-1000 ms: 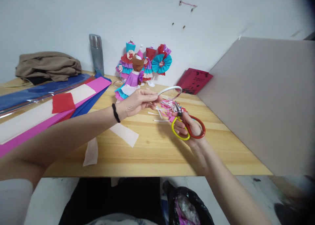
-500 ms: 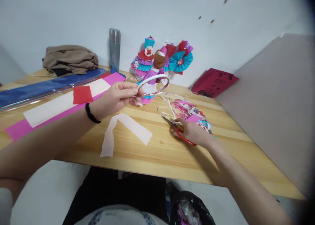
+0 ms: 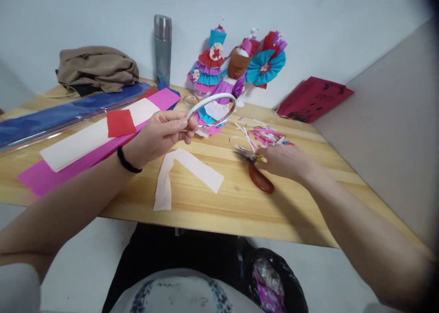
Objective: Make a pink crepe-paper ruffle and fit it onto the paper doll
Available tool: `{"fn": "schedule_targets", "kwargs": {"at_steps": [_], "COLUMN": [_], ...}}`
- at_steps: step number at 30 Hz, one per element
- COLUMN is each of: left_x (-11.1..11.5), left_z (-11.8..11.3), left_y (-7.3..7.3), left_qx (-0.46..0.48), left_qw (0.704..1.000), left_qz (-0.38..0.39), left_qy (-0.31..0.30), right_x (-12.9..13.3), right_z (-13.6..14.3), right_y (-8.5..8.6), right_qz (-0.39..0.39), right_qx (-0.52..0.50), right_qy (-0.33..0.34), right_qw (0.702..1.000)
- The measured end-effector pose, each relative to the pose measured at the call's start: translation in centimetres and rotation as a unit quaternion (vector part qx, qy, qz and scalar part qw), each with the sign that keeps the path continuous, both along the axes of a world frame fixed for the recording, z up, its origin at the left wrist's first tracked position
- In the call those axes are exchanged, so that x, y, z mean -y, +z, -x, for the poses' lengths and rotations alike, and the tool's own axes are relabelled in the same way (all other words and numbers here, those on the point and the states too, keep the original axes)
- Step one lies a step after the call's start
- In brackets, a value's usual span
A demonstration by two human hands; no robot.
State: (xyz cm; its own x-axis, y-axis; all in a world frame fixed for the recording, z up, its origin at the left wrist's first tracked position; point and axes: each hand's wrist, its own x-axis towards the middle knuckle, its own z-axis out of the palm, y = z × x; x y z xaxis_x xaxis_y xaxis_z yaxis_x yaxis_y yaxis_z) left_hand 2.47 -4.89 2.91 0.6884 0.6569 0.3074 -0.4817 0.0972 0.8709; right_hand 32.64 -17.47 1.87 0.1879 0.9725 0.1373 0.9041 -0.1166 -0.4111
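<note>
My left hand [image 3: 171, 128] is closed on a white hoop [image 3: 214, 96], raised over the table in front of the paper dolls. On the right, my right hand [image 3: 281, 160] is beside the red-handled scissors [image 3: 262, 179], which lie on the wood with their blades toward the left. The hand touches or nearly touches them; its fingers are mostly hidden. Just behind it is a pile of thin paper scraps [image 3: 265, 135]. A folded pale pink strip [image 3: 200, 169] lies between my hands near the front edge.
Crepe paper dolls [image 3: 209, 71] and a grey bottle [image 3: 163, 52] stand by the wall. Brown cloth [image 3: 99, 68], blue paper [image 3: 68, 114] and pink sheets [image 3: 51, 178] are on the left. A magenta bag [image 3: 313, 100] lies back right; a black trash bag [image 3: 288, 281] is below the table.
My right hand has moved off the scissors' handles toward the scraps, and the scissors now lie turned on the table. My left hand still holds the hoop. The view has shifted.
</note>
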Motion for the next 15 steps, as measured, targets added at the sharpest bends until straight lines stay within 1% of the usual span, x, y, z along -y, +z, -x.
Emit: {"fn": "schedule_targets", "kwargs": {"at_steps": [1,2,3,4,5,6,7,9,10,11,13,15], "left_x": [0.1,0.1,0.2,0.3,0.3,0.4,0.4,0.6,0.6,0.6,0.6,0.4], "left_z": [0.0,0.0,0.0,0.0,0.0,0.0,0.0,0.0,0.0,0.1,0.2,0.4], "left_y": [0.1,0.2,0.2,0.2,0.2,0.1,0.0,-0.1,-0.2,-0.2,-0.3,-0.4], "left_qx": [-0.004,-0.011,-0.020,-0.029,-0.036,-0.040,-0.041,-0.039,-0.041,-0.044,-0.054,-0.063], "left_qw": [1.000,1.000,1.000,0.999,0.999,0.998,0.998,0.997,0.997,0.996,0.995,0.992], "left_qz": [-0.002,-0.005,-0.011,-0.017,-0.023,-0.029,-0.035,-0.050,-0.058,-0.066,-0.082,-0.098], "left_qy": [0.002,0.008,0.013,0.020,0.026,0.030,0.032,0.032,0.032,0.032,0.033,0.038], "right_x": [-0.1,-0.2,-0.4,-0.6,-0.9,-1.3,-1.7,-2.8,-3.3,-3.8,-4.3,-4.3], "right_z": [1.3,2.9,4.8,6.8,8.8,10.8,12.6,15.3,16.2,16.8,17.0,16.5], "right_y": [0.3,0.6,0.7,0.8,0.6,0.3,-0.3,-1.7,-2.5,-3.1,-3.8,-3.8], "right_qz": [0.003,0.004,-0.003,-0.022,-0.051,-0.095,-0.137,-0.161,-0.164,-0.157,-0.138,-0.119], "right_qx": [0.022,0.048,0.106,0.142,0.159,0.161,0.159,0.181,0.201,0.222,0.247,0.233], "right_qy": [0.008,0.035,0.125,0.234,0.320,0.390,0.444,0.508,0.524,0.530,0.528,0.520], "right_qw": [1.000,0.998,0.986,0.961,0.933,0.902,0.871,0.827,0.812,0.803,0.801,0.813]}}
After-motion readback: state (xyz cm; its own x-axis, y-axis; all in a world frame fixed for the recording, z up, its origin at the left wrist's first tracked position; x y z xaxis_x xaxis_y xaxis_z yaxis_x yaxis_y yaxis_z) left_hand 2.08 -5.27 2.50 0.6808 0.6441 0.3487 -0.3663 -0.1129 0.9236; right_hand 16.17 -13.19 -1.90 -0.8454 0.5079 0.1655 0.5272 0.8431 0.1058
